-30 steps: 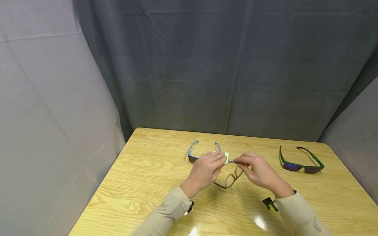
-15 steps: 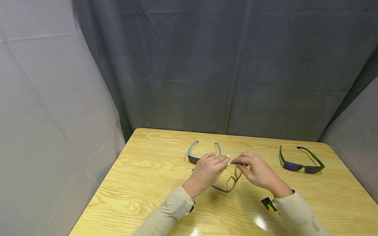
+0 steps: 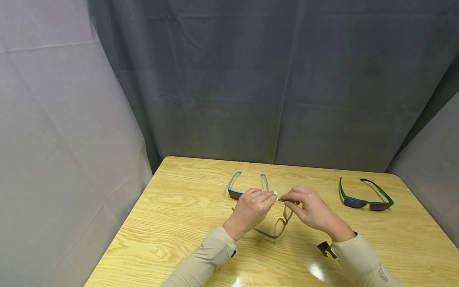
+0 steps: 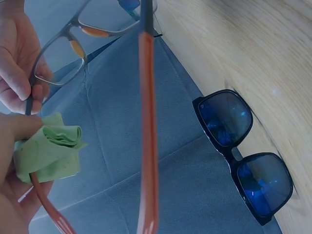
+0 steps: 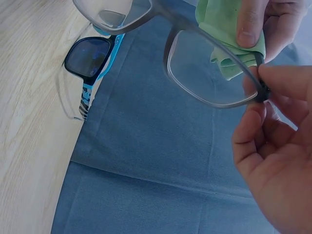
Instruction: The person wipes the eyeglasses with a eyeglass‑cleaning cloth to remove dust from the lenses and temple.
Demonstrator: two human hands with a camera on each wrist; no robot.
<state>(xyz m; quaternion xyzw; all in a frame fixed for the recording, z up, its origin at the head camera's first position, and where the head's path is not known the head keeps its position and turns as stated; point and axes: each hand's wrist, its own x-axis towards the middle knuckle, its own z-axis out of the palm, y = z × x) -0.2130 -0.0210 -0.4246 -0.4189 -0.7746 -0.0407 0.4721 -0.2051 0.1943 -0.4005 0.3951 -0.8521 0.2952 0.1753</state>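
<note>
A pair of eyeglasses (image 3: 274,237) with a dark grey frame and clear lenses is held above the table between both hands. In the left wrist view its orange temple tip (image 4: 147,126) runs down the middle. My left hand (image 3: 252,207) grips a folded light green cloth (image 4: 48,153) around the nearer temple, whose orange end comes out below the cloth. The right hand (image 3: 311,208) pinches the frame's corner at the hinge between thumb and fingers, right beside the cloth. In the right wrist view a clear lens (image 5: 207,68) faces the camera, unobstructed.
Blue-armed sunglasses (image 3: 235,195) lie unfolded on the wooden table (image 3: 172,223), just beyond the left hand. Green-framed sunglasses (image 3: 355,203) lie unfolded at the right. A dark curtain (image 3: 222,87) hangs behind the table's back edge, with pale cloth at both sides.
My left hand has shifted slightly right with the cloth, closer to the right hand. The front of the eyeglasses has tilted slightly down; the right hand has barely moved.
</note>
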